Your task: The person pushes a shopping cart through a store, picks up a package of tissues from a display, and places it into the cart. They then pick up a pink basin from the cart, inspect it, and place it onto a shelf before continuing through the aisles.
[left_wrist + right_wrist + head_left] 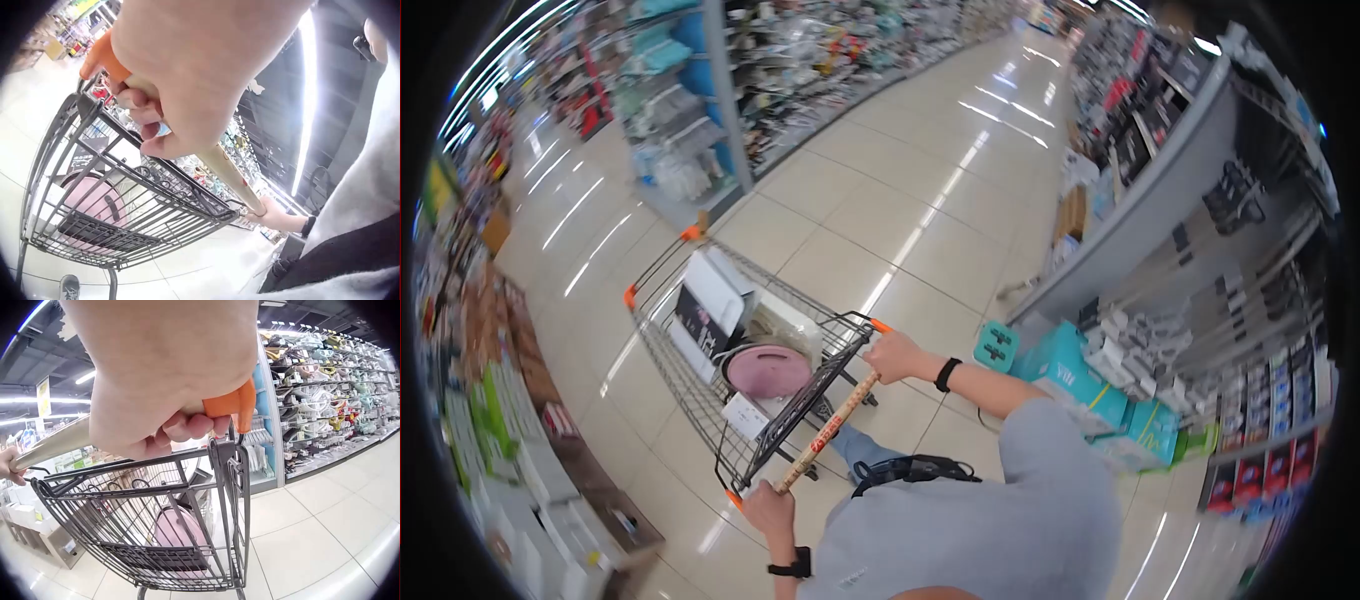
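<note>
Orange-ended handle gripped near either end by left hand and right hand; curled fingers shown by wrist views, largely hidden from head view. Shopping cart positioned ahead on tiled floor; pink item inside seen unbarred only from head view. Right arm stretched forward, palm down.
</note>
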`<state>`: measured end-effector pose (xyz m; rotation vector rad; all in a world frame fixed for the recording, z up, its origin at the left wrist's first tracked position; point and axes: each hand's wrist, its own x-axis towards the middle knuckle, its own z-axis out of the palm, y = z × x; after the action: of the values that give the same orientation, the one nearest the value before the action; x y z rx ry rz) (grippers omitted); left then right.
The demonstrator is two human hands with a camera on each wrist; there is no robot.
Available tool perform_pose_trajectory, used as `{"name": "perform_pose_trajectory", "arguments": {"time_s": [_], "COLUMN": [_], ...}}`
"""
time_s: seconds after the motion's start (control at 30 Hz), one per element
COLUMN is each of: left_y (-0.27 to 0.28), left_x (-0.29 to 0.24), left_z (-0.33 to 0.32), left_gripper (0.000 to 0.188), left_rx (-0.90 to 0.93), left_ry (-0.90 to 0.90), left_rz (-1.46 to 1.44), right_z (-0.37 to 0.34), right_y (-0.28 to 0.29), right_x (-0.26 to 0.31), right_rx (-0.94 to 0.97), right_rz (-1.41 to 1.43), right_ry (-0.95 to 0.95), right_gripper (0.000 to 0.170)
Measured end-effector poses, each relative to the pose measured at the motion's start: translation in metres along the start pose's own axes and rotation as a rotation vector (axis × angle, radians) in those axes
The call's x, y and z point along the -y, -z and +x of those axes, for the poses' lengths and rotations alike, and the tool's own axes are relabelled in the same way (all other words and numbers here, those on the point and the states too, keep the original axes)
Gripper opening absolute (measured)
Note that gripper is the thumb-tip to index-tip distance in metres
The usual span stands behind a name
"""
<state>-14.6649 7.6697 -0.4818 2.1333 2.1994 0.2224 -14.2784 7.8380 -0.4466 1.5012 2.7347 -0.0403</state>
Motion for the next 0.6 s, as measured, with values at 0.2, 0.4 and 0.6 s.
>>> {"name": "perform_pose_trajectory", "arguments": {"time_s": [0.2,0.4,0.6], "left_y": [-0.014,-0.038,-0.058], "left_x": [0.016,0.069,0.136], "left_z": [0.071,0.160,0.251], "left_gripper": [0.018,0.019,0.014], "left_rx": [-0.006,-0.017,-0.126], "left_ry": [0.144,0.219,0.257], "left_rz": [-0.001,-0.003,0.027], "right_z": [0.102,0.227,0.356], "right_y": [-0.019,-0.022,-0.014], "right_x": [-0.020,-0.029,-0.016], "right_rx": [0.066,0.131,0.099], "right_rz": [0.014,-0.011,0.000], "right_ry": [0.053,0.125,0.125], "right_gripper": [0.022,0.021,0.015]}}
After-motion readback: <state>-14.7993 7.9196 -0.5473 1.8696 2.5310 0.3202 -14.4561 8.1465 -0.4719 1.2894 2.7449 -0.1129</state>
